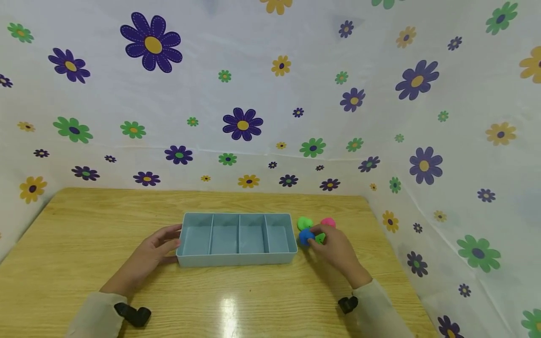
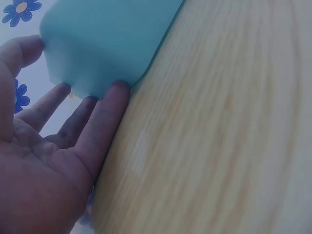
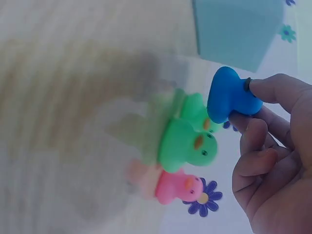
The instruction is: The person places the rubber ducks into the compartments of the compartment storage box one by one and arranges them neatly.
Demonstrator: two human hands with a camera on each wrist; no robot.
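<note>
A blue rubber duck [image 3: 226, 97] is pinched between the thumb and fingers of my right hand [image 1: 336, 249], beside the right end of a pale blue-green box [image 1: 236, 259]. In the right wrist view the duck hangs above the wood, tilted. Behind it stand two green rubber ducks [image 3: 187, 146] and a pink rubber duck [image 3: 178, 187]; in the head view my fingers partly cover them. At the box's left end, my left hand [image 1: 148, 253] touches the end wall with its fingertips, the fingers mostly straight and spread.
Dividers split the box into several compartments with bare floors. It stands on a wood-grain table [image 1: 177, 300]. A white cloth with printed flowers [image 1: 203, 94] rises behind the table and along its sides. Each sleeve has a black strap device [image 1: 134, 314] at the wrist.
</note>
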